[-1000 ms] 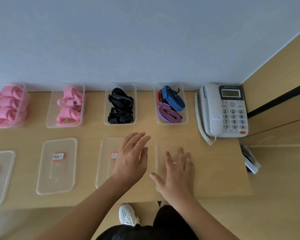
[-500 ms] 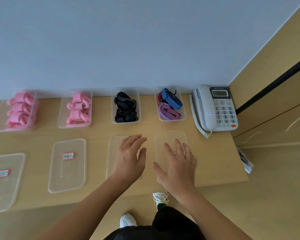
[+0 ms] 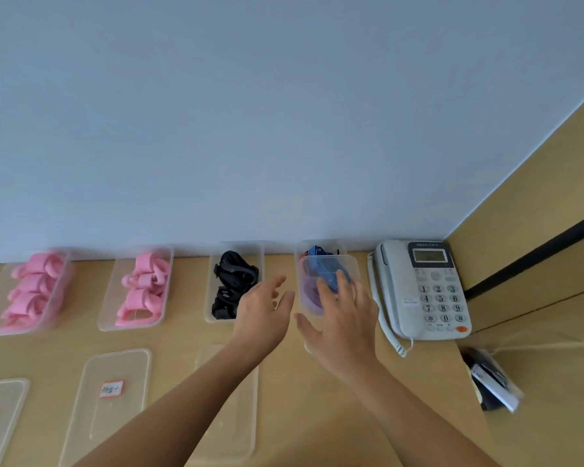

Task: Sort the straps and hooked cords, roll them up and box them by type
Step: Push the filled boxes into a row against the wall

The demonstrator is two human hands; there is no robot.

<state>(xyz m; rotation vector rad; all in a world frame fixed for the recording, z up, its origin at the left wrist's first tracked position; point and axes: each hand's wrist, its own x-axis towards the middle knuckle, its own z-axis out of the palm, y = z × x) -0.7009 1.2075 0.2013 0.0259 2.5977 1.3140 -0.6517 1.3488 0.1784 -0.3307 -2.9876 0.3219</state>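
A clear lid (image 3: 331,281) hangs just above the rightmost box (image 3: 319,251) of the back row, right of centre in the frame, and through it show the blue and purple hooked cords (image 3: 321,276) already coiled inside. The lid's long axis runs away from the person toward the wall, matching the box beneath, though its near end sits lower in the frame than the box's, so it seems not yet seated. The right hand (image 3: 343,318) carries it: the fingers (image 3: 343,281) lie straight and spread across the top, with the thumb out to the left; whether anything curls under the edge I cannot tell. The left hand (image 3: 263,311) hovers just to the left of the lid, fingers relaxed and slightly apart, holding nothing, near the lid's left edge and partly in front of the box of black straps (image 3: 233,284). The right hand is plainly the nearer one, so the closing move probably turns on sliding the lid forward and pressing down.

Further left along the wall stand two boxes of pink rolled straps (image 3: 142,291) and (image 3: 31,291), all uncovered. In the lower part of the frame three more lids (image 3: 108,399) lie flat on the desk (image 3: 300,416), two with red-bordered labels. A white telephone (image 3: 422,288) sits at the right end of the desk. Behind is a pale blue wall; a wooden panel with a dark stripe closes off the right side.
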